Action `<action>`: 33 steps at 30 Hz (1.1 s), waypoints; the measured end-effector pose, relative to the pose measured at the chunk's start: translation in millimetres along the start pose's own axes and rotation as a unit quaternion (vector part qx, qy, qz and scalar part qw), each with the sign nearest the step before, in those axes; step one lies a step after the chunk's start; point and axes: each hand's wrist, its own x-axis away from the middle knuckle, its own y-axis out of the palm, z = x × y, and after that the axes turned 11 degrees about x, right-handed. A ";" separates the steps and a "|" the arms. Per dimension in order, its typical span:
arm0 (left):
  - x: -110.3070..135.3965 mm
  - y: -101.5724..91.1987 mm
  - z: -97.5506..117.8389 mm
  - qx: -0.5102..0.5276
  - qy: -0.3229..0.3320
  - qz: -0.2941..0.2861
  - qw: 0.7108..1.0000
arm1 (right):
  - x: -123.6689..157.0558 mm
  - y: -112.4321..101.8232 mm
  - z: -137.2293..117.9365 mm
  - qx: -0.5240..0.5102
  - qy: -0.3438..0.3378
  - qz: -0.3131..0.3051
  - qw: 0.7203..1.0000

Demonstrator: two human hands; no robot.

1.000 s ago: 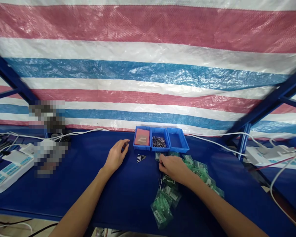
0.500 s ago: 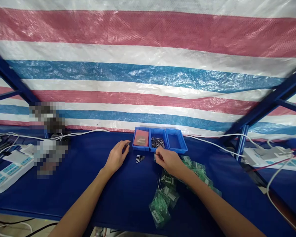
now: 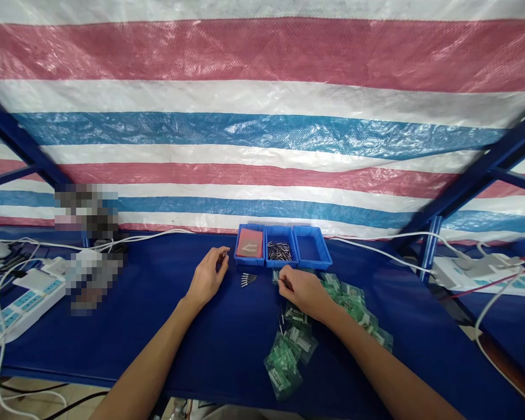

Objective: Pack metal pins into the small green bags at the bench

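My left hand [image 3: 207, 274] rests on the blue tabletop left of the bins, thumb and forefinger curled together around something small and dark that I cannot make out. My right hand [image 3: 304, 290] is closed in a pinch just in front of the middle bin; whatever its fingertips hold is hidden. Between the hands lies a small fan of thin metal bits [image 3: 248, 280], dark at one end and pale at the other. More loose metal bits [image 3: 280, 251] fill the middle blue bin [image 3: 268, 263]. Green-printed clear packets [image 3: 284, 359] lie in front of and beneath my right forearm.
The left blue bin [image 3: 237, 245] holds a pink sheet [image 3: 250, 238]; a third blue bin [image 3: 312, 245] stands at the right. Power strips [image 3: 21, 303] with white cables lie at both sides. A striped plastic sheet [image 3: 262, 140] hangs behind, between blue frame bars.
My right hand has drawn slightly down and away from the middle bin, uncovering more of its front edge. My left hand keeps nearly the same place.
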 end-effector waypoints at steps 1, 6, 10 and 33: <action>0.1 -0.3 2.0 0.003 0.000 0.010 1.000 | 0.7 1.0 0.5 0.001 -0.005 0.003 1.000; 3.0 1.5 13.2 0.018 0.006 0.045 0.999 | 2.0 6.0 -1.3 -0.016 -0.026 0.009 0.999; 5.2 5.7 19.5 0.025 0.038 0.030 0.999 | 2.8 6.3 -3.7 -0.059 0.004 0.023 0.998; 6.5 9.4 8.9 0.034 0.049 -0.026 0.998 | -25.7 -13.1 3.2 -0.387 0.150 0.094 0.905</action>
